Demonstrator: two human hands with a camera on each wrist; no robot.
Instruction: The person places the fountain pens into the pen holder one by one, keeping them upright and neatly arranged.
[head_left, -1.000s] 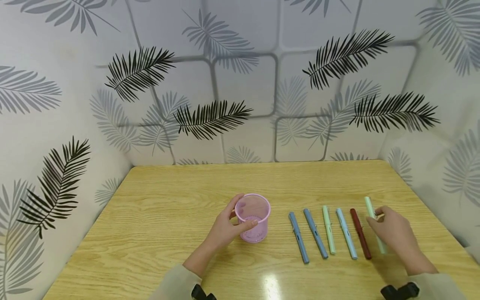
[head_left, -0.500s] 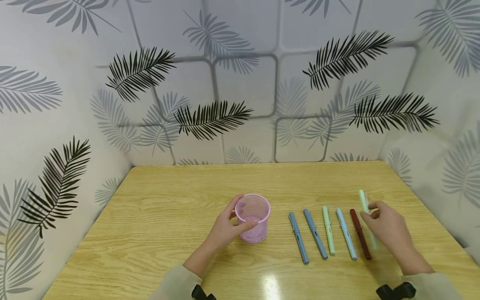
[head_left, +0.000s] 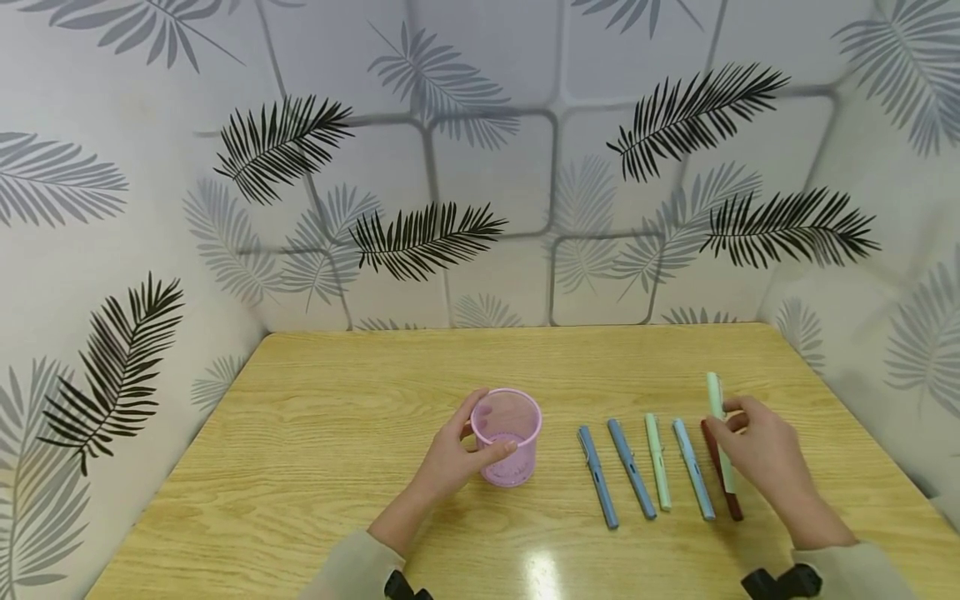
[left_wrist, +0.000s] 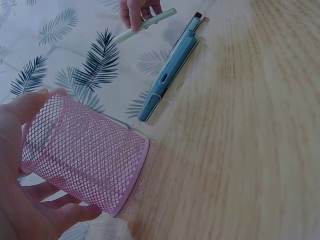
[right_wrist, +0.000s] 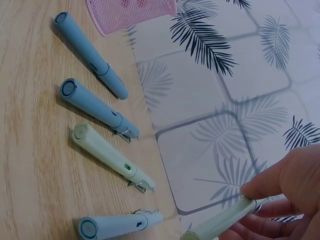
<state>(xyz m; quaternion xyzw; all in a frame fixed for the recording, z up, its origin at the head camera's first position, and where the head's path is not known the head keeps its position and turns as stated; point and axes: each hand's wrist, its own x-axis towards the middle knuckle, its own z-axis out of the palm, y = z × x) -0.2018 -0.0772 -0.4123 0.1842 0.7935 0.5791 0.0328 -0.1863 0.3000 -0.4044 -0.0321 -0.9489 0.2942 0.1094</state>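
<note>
My left hand (head_left: 450,462) holds the side of a pink mesh pen cup (head_left: 517,471), thumb at the front and fingers behind. The cup stands upright on the table, and its inside shows no pens. Between thumb and fingers, my right hand (head_left: 768,454) pinches a pale green pen (head_left: 715,396). That pen is off the table, over a dark red pen (head_left: 735,508) that it partly covers in the head view. In the right wrist view the held pen (right_wrist: 222,220) points toward the lower left, its clip end by the fingers.
Left of the red pen lie a light blue pen (head_left: 693,471), another green pen (head_left: 657,462) and two darker blue pens, (head_left: 632,468) the right one, all roughly parallel. The wooden table (head_left: 337,400) meets a leaf-patterned backdrop (head_left: 487,183) at its back edge.
My right hand has lifted the pale green pen and carried it leftward, from right of the red pen to over it. The left hand and pen cup have stayed put.
</note>
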